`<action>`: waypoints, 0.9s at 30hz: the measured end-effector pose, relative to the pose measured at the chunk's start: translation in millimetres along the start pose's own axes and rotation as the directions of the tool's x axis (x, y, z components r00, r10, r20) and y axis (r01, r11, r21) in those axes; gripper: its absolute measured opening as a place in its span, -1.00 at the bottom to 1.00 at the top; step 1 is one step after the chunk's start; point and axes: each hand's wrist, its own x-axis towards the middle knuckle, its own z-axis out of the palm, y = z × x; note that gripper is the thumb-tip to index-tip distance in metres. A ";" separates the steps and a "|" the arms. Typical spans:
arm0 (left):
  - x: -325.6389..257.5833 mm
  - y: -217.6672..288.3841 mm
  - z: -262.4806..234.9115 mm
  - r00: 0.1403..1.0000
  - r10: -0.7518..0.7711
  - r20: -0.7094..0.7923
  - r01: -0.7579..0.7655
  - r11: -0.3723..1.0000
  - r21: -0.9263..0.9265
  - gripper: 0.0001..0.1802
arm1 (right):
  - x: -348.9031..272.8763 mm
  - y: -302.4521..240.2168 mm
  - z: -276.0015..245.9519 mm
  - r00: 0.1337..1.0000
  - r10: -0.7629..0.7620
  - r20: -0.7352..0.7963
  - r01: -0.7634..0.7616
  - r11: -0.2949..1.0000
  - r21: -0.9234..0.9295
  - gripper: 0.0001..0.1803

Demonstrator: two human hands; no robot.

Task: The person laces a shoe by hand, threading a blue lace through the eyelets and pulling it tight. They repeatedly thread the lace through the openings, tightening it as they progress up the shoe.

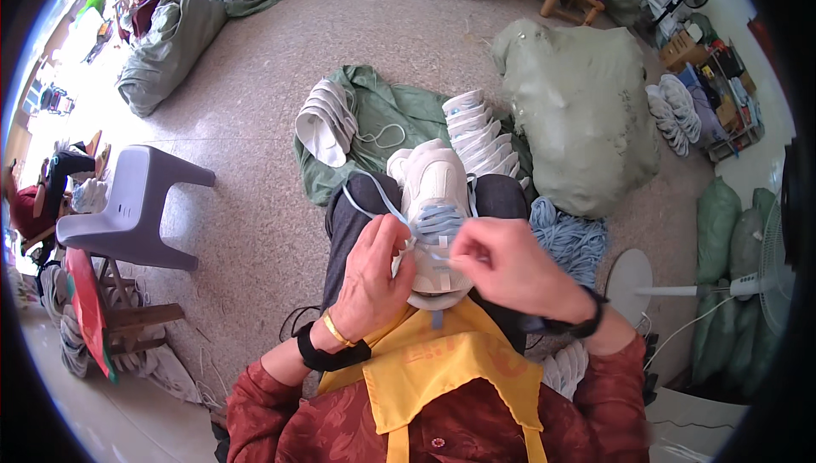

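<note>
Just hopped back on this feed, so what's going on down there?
The person's left hand and right hand are at the light blue lace near the opening of a white shoe, held toe-away between the knees. Lace rows already cross its front; a loose length loops out leftward. Fingers and blur hide the exact grip. A blue lace bundle lies beyond the right forearm.

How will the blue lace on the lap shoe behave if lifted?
Probably floppy: the blue lace bows in a loose loop by the left hand. Likely light, being a thin cord. It may drag, since part crisscrosses the white shoe.
</note>
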 end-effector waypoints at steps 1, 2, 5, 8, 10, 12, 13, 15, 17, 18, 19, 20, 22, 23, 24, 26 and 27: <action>4.4 0.9 -3.2 1.000 0.003 0.018 -0.003 1.000 -0.017 -0.82 | -10.4 -13.7 -22.5 0.999 0.020 0.032 -0.023 0.992 0.126 -0.92; 8.7 -1.6 -6.6 1.000 -0.002 0.014 0.002 1.000 -0.011 -0.82 | -19.9 -24.1 -40.5 0.997 0.033 0.069 -0.050 0.967 0.251 -0.93; 27.7 -1.6 -13.7 0.992 0.059 0.115 -0.032 0.973 -0.230 -0.82 | -29.5 -38.6 -56.1 0.999 -0.023 0.036 0.007 0.923 0.385 -0.91; 45.4 15.3 -10.9 0.943 0.142 0.301 0.016 0.883 -0.468 -0.81 | -19.6 -34.2 -52.3 0.999 -0.036 0.030 0.019 0.888 0.459 -0.88; 45.7 16.1 -7.8 0.920 0.130 0.369 0.100 0.833 -0.545 -0.83 | -12.8 -27.8 -47.6 0.997 -0.037 0.075 -0.016 0.794 0.608 -0.87; 45.7 13.0 -8.9 0.867 0.156 0.473 0.149 0.825 -0.546 -0.87 | -8.4 -21.0 -41.3 0.995 -0.066 0.071 0.006 0.773 0.634 -0.88; 41.3 3.3 -4.5 0.871 0.161 0.464 0.161 0.799 -0.579 -0.92 | -7.2 -16.7 -37.5 0.994 -0.102 0.042 0.047 0.738 0.673 -0.88; 34.7 -0.3 -5.3 0.898 0.078 0.433 0.231 0.754 -0.615 -0.93 | -8.4 -10.6 -33.7 0.991 -0.135 0.012 0.087 0.698 0.711 -0.88; 31.9 -4.6 -9.4 0.928 -0.024 0.373 0.270 0.733 -0.625 -0.92 | -13.4 -3.4 -31.6 0.991 -0.134 -0.031 0.101 0.558 0.824 -0.86; 29.3 -5.4 -11.8 0.930 -0.067 0.361 0.310 0.671 -0.673 -0.91 | -18.3 3.4 -31.5 0.991 -0.131 -0.031 0.100 0.560 0.822 -0.86; 25.7 -6.1 -16.5 0.931 -0.093 0.354 0.323 0.662 -0.676 -0.90 | -25.3 14.9 -32.8 0.997 -0.077 0.026 0.028 0.624 0.781 -0.86; 21.0 -7.3 -23.2 0.931 -0.119 0.346 0.336 0.652 -0.679 -0.89 | -32.5 25.9 -34.2 0.997 -0.020 0.080 -0.045 0.681 0.731 -0.85; 9.0 -11.7 -43.1 0.911 -0.188 0.367 0.392 0.673 -0.627 -0.89 | -49.9 49.2 -38.1 0.987 0.135 0.086 -0.157 0.724 0.672 -0.86; 2.3 -15.2 -54.9 0.888 -0.260 0.379 0.445 0.690 -0.571 -0.89 | -59.9 65.7 -41.7 0.974 0.209 0.084 -0.213 0.727 0.653 -0.86; -4.7 -21.1 -68.0 0.888 -0.261 0.379 0.447 0.689 -0.570 -0.89 | -70.0 76.1 -45.7 0.959 0.282 0.016 -0.214 0.687 0.694 -0.80; -17.7 -32.6 -93.0 0.824 -0.407 0.395 0.561 0.682 -0.469 -0.86 | -94.8 108.4 -61.6 0.916 0.401 -0.028 -0.218 0.554 0.803 -0.81; -24.2 -37.2 -101.3 0.823 -0.410 0.392 0.563 0.681 -0.469 -0.86 | -107.4 124.0 -66.8 0.893 0.444 -0.068 -0.212 0.551 0.807 -0.82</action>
